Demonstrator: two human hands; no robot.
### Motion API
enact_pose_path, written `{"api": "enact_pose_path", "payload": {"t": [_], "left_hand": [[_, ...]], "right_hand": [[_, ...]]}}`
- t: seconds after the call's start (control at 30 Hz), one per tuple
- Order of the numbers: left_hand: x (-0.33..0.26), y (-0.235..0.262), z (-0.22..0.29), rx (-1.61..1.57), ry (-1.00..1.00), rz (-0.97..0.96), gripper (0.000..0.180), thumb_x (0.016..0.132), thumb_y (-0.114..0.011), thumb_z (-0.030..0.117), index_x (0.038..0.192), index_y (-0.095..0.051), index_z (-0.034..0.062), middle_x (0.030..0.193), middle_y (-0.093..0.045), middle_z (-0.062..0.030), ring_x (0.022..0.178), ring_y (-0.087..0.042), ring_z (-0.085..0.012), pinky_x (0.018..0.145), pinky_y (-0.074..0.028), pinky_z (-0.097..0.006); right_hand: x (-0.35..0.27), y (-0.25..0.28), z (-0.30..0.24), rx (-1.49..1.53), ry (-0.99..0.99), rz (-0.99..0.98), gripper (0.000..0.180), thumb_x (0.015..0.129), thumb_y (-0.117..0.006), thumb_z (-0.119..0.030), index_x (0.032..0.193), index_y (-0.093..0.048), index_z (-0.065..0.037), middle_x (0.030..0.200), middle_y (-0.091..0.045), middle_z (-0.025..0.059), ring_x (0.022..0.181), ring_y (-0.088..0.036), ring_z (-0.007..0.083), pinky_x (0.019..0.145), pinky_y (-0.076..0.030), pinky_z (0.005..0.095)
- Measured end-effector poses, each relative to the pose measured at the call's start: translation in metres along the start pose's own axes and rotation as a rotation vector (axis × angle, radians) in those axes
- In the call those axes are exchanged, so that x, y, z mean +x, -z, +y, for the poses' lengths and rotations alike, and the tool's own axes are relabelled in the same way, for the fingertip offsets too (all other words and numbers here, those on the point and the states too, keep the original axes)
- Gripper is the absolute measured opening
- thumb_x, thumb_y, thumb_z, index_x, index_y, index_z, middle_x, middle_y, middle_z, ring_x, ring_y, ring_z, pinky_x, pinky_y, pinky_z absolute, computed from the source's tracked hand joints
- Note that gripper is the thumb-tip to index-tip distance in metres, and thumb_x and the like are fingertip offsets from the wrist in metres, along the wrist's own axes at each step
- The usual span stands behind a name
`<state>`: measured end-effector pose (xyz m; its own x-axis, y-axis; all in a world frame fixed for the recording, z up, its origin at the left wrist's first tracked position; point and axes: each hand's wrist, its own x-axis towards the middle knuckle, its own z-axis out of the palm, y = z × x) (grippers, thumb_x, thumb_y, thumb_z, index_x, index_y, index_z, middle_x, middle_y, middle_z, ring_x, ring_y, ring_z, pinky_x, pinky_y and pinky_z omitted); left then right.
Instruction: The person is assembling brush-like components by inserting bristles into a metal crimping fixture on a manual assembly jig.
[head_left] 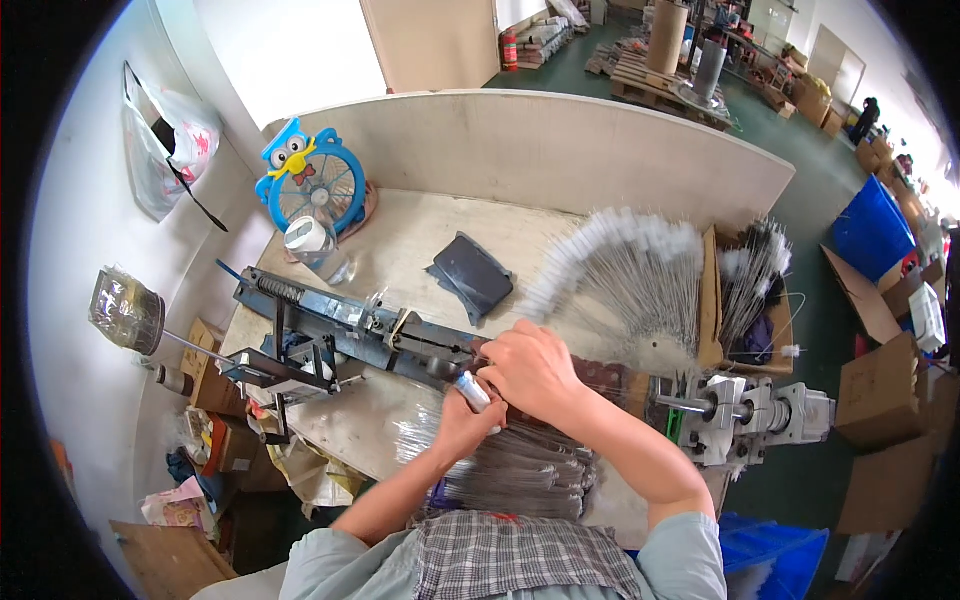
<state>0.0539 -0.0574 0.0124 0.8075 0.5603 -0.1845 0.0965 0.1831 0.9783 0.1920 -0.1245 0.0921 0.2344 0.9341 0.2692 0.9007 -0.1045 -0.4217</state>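
Note:
My left hand is closed around a short white-and-blue cylindrical piece, its exact kind unclear. Just above it, my right hand bends its fingers down at the right end of a long dark metal rail. What those fingers pinch is hidden beneath them. A spring and small clamps sit along the rail. Close below both hands lies a thick bundle of thin metal wires, partly in front of my body. Beyond my right hand, many white-tipped wire brushes are fanned out on the table.
A cardboard box of brushes stands right of the fan, behind a motor-driven chuck. A dark flat pad, a clear jar and a blue toy-shaped fan occupy the back. A crank frame stands left.

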Motion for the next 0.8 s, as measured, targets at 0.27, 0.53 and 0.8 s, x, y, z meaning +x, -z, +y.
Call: {"api": "enact_pose_path", "payload": {"t": [0.27, 0.53, 0.8], "left_hand": [[0.000, 0.039, 0.002, 0.459, 0.026, -0.069, 0.028, 0.075, -0.070, 0.013, 0.090, -0.051, 0.0012, 0.075, -0.059, -0.0052, 0.070, -0.057, -0.0106, 0.061, -0.047, -0.028], [-0.040, 0.138, -0.019, -0.357, 0.196, 0.471, 0.033, 0.085, -0.065, 0.032, 0.101, -0.053, 0.0057, 0.081, -0.059, -0.0034, 0.071, -0.059, -0.0124, 0.063, -0.049, -0.029], [-0.054, 0.189, -0.016, -0.700, 0.281, 0.613, 0.024, 0.084, -0.065, 0.035, 0.087, -0.064, 0.0117, 0.073, -0.059, 0.0043, 0.068, -0.056, -0.0102, 0.066, -0.047, -0.026]], "right_hand": [[-0.056, -0.022, -0.007, 0.027, 0.262, 0.169, 0.017, 0.072, -0.061, -0.009, 0.089, -0.062, -0.006, 0.077, -0.059, 0.0031, 0.061, -0.057, 0.0218, 0.052, -0.045, 0.0305], [-0.041, -0.064, 0.021, -0.097, -0.080, 0.044, 0.021, 0.079, -0.059, -0.014, 0.098, -0.058, -0.003, 0.091, -0.054, 0.0113, 0.074, -0.062, 0.0291, 0.062, -0.050, 0.0378], [-0.040, -0.051, 0.010, -0.031, -0.089, -0.100, 0.017, 0.077, -0.065, -0.018, 0.078, -0.058, -0.003, 0.085, -0.056, 0.0130, 0.075, -0.061, 0.0326, 0.062, -0.051, 0.0413]]}}
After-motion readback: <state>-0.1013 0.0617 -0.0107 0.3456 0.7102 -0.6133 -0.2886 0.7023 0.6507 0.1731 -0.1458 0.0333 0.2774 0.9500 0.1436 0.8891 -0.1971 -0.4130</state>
